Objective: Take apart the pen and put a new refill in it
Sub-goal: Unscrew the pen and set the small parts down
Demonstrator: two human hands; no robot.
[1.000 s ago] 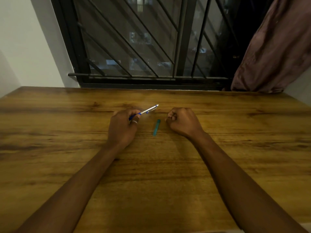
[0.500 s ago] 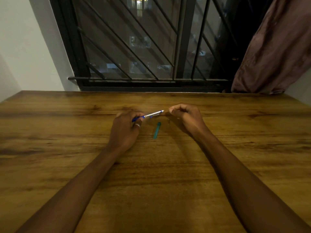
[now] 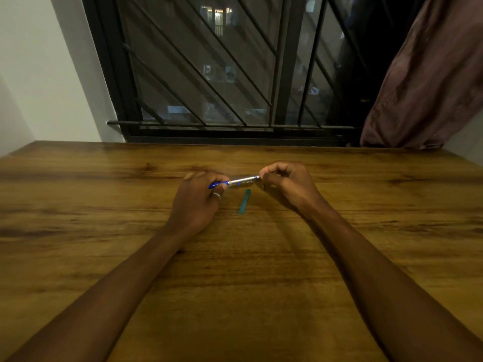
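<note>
Pen (image 3: 236, 181): blue at its left end, silver along the barrel, pale at its right end. It is held just above the table (image 3: 235, 296), between the two hands, and lies nearly level in the view.
Left hand (image 3: 196, 205): grip clenched round the blue end of the pen, knuckles up.
Ring (image 3: 217, 195): silver band on a finger of the left hand.
Right hand (image 3: 290, 184): fingers curled; the grip of thumb and forefinger pinches the pale end of the pen.
Teal piece (image 3: 244, 201): short, slim part lying flat on the table, just nearer the person than the pen, between the hands and touching neither. Its kind cannot be told.
Forearms: both bare, reaching over the table from the near edge.
Window (image 3: 209, 74): dark, barred with black metal, behind the far table edge.
Curtain (image 3: 431, 82): dull brown cloth, bunched at the right of the window.
Wall (image 3: 39, 74): pale, left of the window.
</note>
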